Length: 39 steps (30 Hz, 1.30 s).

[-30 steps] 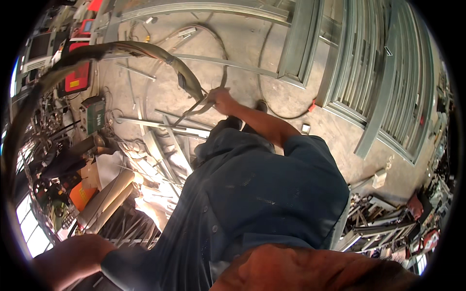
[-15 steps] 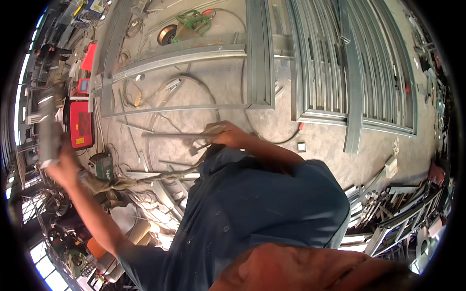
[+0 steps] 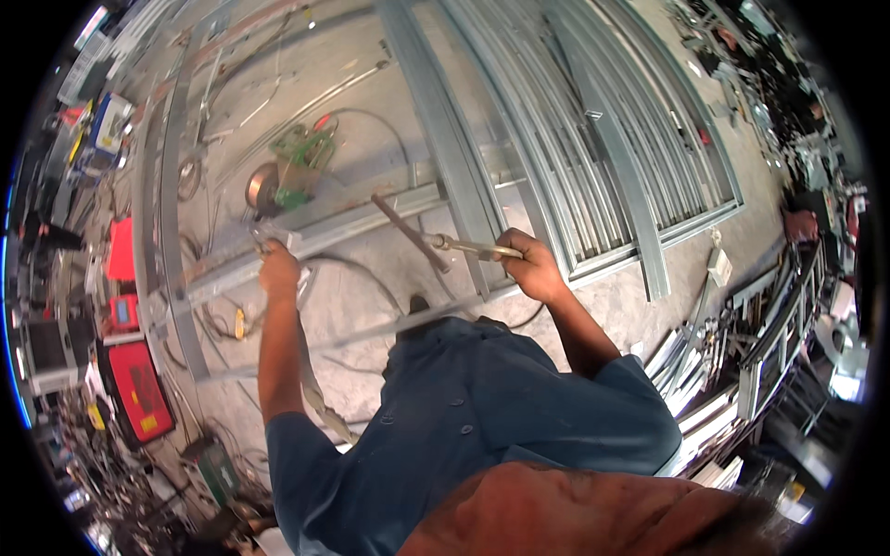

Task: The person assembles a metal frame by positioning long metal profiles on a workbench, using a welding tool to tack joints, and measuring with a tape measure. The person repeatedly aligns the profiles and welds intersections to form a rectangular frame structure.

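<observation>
My right hand (image 3: 530,266) is closed around the handle of a hammer (image 3: 473,246), which looks like a chipping hammer. Its long, narrow brown head (image 3: 408,232) slants across the end of the handle, to the left of my hand. My left hand (image 3: 278,270) reaches over a metal frame (image 3: 357,219) on the floor, its fingers closed near the long crossbar. A small greyish thing shows at the fingertips, blurred and too unclear to name. Between my two hands, the hammer head hangs above the frame and touches nothing that I can make out.
A wire spool (image 3: 262,188) and a green metal stand (image 3: 301,159) sit inside the frame. Stacked metal frames with many bars (image 3: 612,139) lie to the right. Cables run over the floor. A red case (image 3: 135,391) stands at left; scrap metal (image 3: 691,347) lies at right.
My left hand has swung from the far left to the frame; the long grey piece it held no longer shows there. My right hand has moved right with the hammer. The view has turned.
</observation>
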Motion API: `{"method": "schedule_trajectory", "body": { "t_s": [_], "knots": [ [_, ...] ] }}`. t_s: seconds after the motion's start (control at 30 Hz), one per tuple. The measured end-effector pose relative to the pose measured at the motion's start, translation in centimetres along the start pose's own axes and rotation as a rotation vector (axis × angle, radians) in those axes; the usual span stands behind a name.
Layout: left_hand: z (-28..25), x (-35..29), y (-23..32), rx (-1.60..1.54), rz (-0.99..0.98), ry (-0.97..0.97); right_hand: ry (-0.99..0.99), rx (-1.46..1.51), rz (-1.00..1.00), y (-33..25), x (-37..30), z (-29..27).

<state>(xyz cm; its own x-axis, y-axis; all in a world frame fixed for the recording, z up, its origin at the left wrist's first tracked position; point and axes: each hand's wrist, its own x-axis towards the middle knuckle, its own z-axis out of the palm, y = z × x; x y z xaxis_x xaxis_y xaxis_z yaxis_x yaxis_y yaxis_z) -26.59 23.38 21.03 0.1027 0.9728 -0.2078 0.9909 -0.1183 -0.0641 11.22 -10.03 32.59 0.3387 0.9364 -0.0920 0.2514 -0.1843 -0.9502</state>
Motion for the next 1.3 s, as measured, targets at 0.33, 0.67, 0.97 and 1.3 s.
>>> {"method": "schedule_trajectory", "body": {
  "t_s": [0.33, 0.67, 0.97, 1.3],
  "knots": [
    [10.4, 10.1, 1.7, 0.01, 0.169, 0.019, 0.207, -0.927, -0.463, -5.1, 15.1, -0.2],
    [9.3, 8.9, 4.0, 0.013, 0.215, -0.028, -0.085, -0.996, 0.127, -2.1, 45.1, -1.6],
    [0.0, 9.2, 6.7, -0.026, 0.207, -0.12, -0.202, -1.038, 0.131, 2.4, 54.6, -1.2],
    [-10.2, 15.9, 16.0, -0.806, 0.689, 0.249, -0.267, -0.901, -0.222, -5.5, 43.7, 0.5]
  ]
}}
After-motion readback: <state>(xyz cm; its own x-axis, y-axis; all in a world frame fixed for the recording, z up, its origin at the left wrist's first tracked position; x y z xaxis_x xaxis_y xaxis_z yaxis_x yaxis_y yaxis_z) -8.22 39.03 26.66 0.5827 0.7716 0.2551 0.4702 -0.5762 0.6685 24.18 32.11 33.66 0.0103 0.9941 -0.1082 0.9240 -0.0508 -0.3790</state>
